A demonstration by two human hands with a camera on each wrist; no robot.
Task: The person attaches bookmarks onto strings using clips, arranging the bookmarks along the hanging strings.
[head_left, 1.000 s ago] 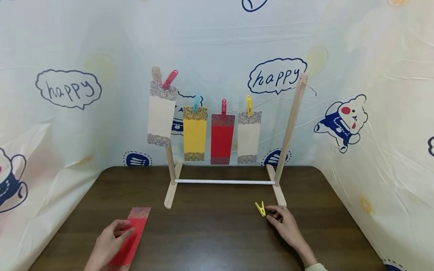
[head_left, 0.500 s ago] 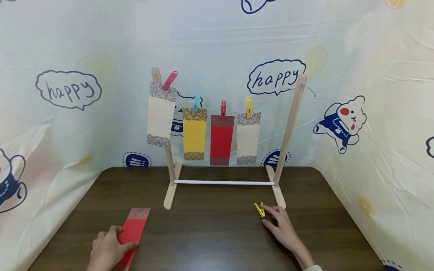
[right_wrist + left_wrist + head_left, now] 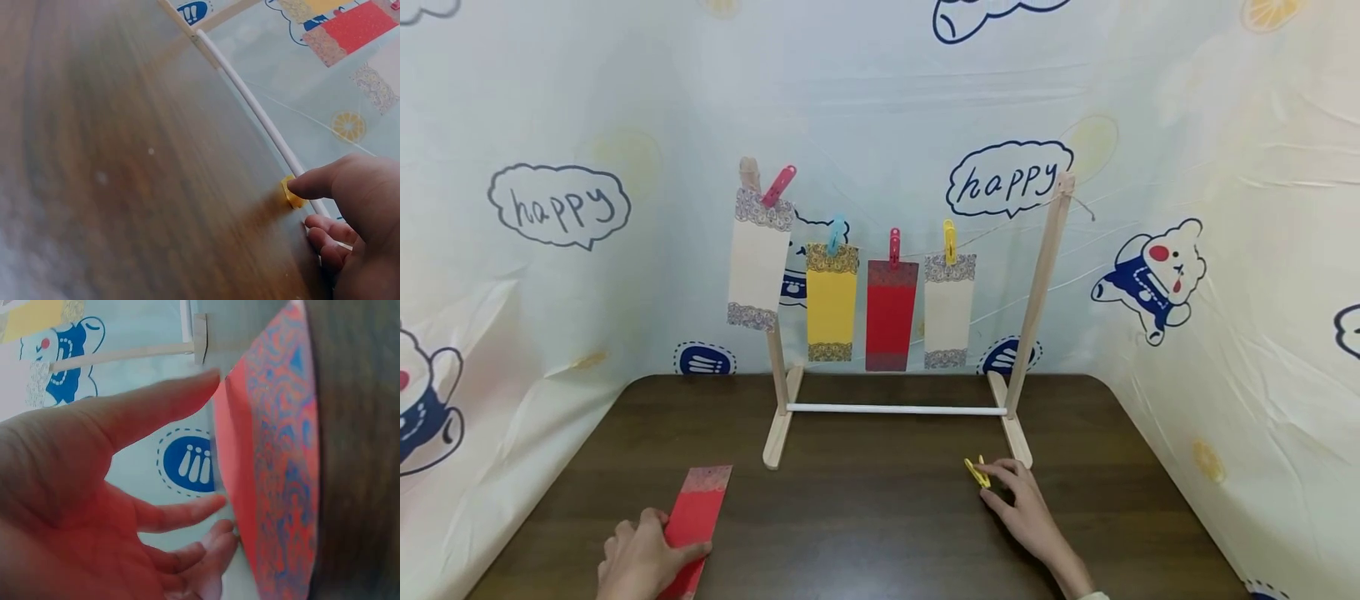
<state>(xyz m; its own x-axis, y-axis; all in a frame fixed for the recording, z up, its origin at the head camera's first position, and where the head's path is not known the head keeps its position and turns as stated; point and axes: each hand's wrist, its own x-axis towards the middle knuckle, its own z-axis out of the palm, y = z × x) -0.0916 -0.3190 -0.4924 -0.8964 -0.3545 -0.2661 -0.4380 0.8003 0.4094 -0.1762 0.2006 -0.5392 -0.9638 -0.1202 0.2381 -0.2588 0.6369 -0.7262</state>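
Note:
In the head view my left hand (image 3: 642,557) spans a flat red card (image 3: 696,512) with a patterned end band, lying on the table at front left. Thumb and fingers grip its two long edges. The left wrist view shows the red card (image 3: 284,450) edge-on, slightly bowed, against the thumb and fingertips. At the right, my right hand (image 3: 1026,510) pinches a small yellow clothespin (image 3: 976,473) on the tabletop between thumb and finger. In the right wrist view the thumb partly covers the yellow clothespin (image 3: 292,199).
A wooden rack (image 3: 1042,300) with a white crossbar (image 3: 895,409) stands behind the hands. Clothespins on its string hold a white card (image 3: 756,258), a yellow card (image 3: 831,304), a red card (image 3: 891,317) and another white card (image 3: 949,312). A printed sheet surrounds the brown table (image 3: 850,533).
My left hand has come down onto the red card, its thumb now at the right edge. My right fingers have closed in on the yellow clothespin, which has turned slightly. The head view tilted up a little.

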